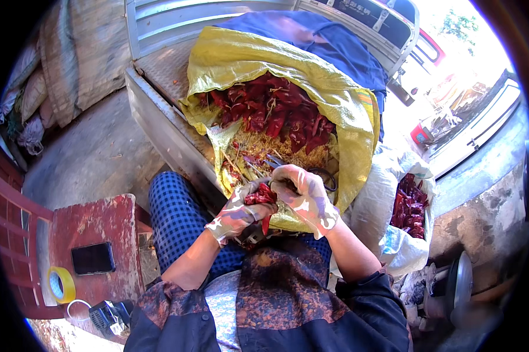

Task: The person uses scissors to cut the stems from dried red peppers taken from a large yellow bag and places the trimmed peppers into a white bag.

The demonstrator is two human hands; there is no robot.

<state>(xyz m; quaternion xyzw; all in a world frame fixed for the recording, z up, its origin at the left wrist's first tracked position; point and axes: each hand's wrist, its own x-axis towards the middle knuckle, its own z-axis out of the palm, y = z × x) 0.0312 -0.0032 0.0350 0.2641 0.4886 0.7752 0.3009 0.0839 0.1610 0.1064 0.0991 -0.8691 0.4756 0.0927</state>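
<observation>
Both my hands wear camouflage-patterned gloves. My left hand is closed around a dried red chili pepper, whose tip hangs below the fingers. My right hand is beside it at the stem end, thumb and fingertips pinched together; what lies between them is too small to tell. Beyond my hands, a pair of scissors lies partly hidden in the mouth of a yellow woven sack. Dried red chilies are heaped in the sack, with loose stems and yellowish bits on the near side.
A white woven sack with more chilies stands at right. The sack ahead rests on a metal truck bed. At left, a worn red wooden chair bears a phone and a yellow tape roll.
</observation>
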